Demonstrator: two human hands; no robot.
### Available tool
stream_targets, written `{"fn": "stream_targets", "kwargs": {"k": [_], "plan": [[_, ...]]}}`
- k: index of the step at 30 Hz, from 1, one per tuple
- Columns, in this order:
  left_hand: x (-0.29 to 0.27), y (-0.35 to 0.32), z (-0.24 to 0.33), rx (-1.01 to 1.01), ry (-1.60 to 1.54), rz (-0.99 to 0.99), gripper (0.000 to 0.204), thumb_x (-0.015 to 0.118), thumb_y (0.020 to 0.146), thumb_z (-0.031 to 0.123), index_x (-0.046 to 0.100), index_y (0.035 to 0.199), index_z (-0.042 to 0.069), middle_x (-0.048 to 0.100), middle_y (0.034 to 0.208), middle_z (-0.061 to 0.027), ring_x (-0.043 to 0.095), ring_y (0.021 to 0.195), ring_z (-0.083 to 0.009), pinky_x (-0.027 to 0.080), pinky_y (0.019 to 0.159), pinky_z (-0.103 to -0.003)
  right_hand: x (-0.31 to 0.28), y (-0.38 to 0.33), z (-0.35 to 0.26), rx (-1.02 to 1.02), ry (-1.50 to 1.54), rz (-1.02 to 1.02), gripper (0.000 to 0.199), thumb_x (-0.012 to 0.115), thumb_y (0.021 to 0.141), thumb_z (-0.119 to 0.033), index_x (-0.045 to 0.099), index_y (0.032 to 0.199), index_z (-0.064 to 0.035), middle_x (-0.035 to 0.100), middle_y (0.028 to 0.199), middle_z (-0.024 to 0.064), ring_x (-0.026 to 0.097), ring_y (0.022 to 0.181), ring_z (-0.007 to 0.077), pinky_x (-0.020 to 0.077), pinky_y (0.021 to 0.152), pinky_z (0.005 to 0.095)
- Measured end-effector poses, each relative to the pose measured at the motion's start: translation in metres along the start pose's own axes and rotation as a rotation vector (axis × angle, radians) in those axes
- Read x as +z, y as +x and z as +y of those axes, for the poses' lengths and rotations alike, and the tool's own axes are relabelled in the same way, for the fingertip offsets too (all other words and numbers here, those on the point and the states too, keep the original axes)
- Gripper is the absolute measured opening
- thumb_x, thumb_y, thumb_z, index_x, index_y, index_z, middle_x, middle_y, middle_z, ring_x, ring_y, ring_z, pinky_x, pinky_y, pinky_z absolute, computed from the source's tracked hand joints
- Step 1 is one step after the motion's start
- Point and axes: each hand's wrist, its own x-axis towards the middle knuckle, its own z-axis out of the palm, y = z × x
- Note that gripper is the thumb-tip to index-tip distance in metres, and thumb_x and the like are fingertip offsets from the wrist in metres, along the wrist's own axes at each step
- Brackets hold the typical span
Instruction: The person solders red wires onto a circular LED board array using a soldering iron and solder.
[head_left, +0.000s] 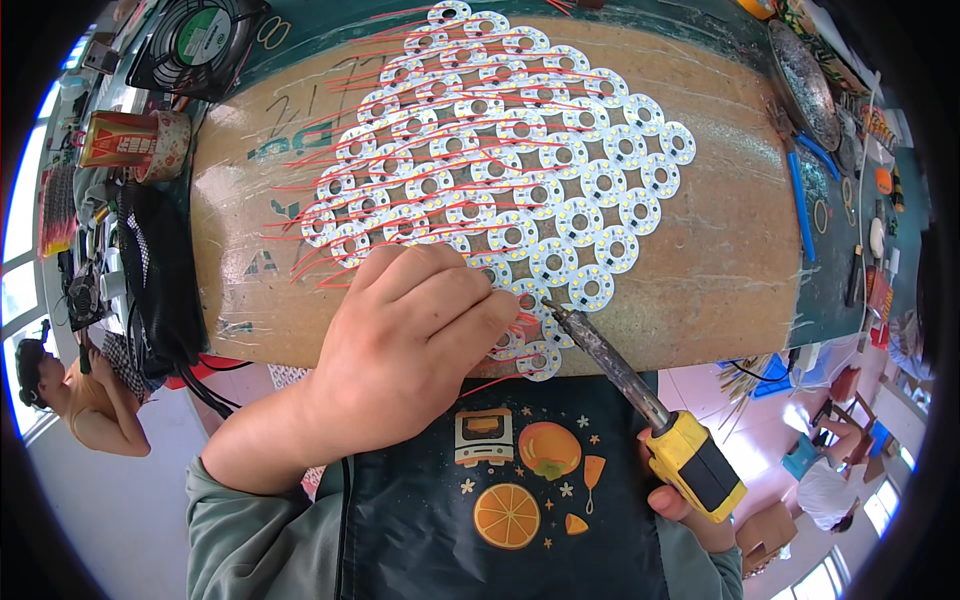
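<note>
A sheet of joined round white LED boards [520,145] lies on a brown cardboard-like board, with thin red wires [395,188] running across many of them. My left hand [405,335] reaches over the sheet's near part, fingers closed in a pinch. Red wire shows at its fingertips, though the fingers hide most of what they grip. In my right hand [675,500], lower right, is a soldering iron [615,365] with a yellow and black handle. Its tip meets or hovers just over a ring board beside my left fingertips; contact cannot be told.
The brown board [735,240] rests on a green table. A black fan [195,45] and a red tin [115,140] stand at left. Blue-handled pliers [802,205] and a metal dish [805,85] lie at right. Other people [85,400] are at both sides, away from the board.
</note>
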Motion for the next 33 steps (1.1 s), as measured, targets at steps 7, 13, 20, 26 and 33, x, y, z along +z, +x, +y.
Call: {"fn": "stream_targets", "kwargs": {"k": [7,13,20,26,33], "plan": [[-0.0013,-0.0003,-0.0041,0.045,-0.004,-0.015,0.039,0.078,0.063,0.014,0.072,0.101,0.005,0.065,0.092,-0.0037,0.063,0.088,-0.0244,0.05,0.077,-0.037,0.0022,-0.0045,-0.0001,0.072,0.074,0.005,0.063,0.082,0.072,-0.052,0.069,0.105,0.0001,0.068,0.082,0.0101,0.067,0.069,0.031,0.0507,0.064,0.0378],[0.001,-0.0028,-0.0028,0.116,0.071,-0.002,0.038,0.077,0.066,0.019,0.072,0.102,0.005,0.065,0.094,-0.0034,0.063,0.091,-0.0236,0.05,0.078,-0.037,-0.0007,0.0012,0.0009,-0.029,0.028,-0.051,0.062,0.084,0.071,-0.048,0.067,0.106,0.0012,0.068,0.082,0.0102,0.066,0.066,0.0298,0.0504,0.061,0.0358],[-0.0005,-0.0027,0.0009,0.103,0.079,-0.033,0.038,0.075,0.068,0.021,0.072,0.102,0.005,0.064,0.095,-0.0042,0.063,0.092,-0.0241,0.05,0.078,-0.037,0.0016,0.004,0.0024,-0.084,0.052,-0.04,0.058,0.084,0.071,-0.042,0.067,0.106,0.0007,0.068,0.082,0.0103,0.066,0.066,0.0293,0.0502,0.06,0.0352],[-0.0004,-0.0028,0.0016,0.102,0.088,-0.031,0.037,0.074,0.068,0.02,0.072,0.101,0.004,0.064,0.095,-0.0046,0.062,0.092,-0.0241,0.05,0.078,-0.037,0.0039,0.0012,0.0025,-0.087,0.034,0.0,0.055,0.082,0.074,-0.044,0.068,0.105,-0.0006,0.068,0.082,0.0099,0.066,0.066,0.0305,0.0491,0.059,0.0351],[0.001,-0.0027,0.0016,0.1,0.087,-0.016,0.037,0.075,0.068,0.02,0.071,0.101,0.004,0.064,0.093,-0.0051,0.063,0.09,-0.0244,0.05,0.078,-0.037,-0.0003,-0.004,-0.0056,0.103,0.094,0.006,0.062,0.077,0.076,-0.057,0.069,0.105,-0.0023,0.066,0.082,0.0089,0.064,0.067,0.0309,0.0483,0.06,0.0371]]}}
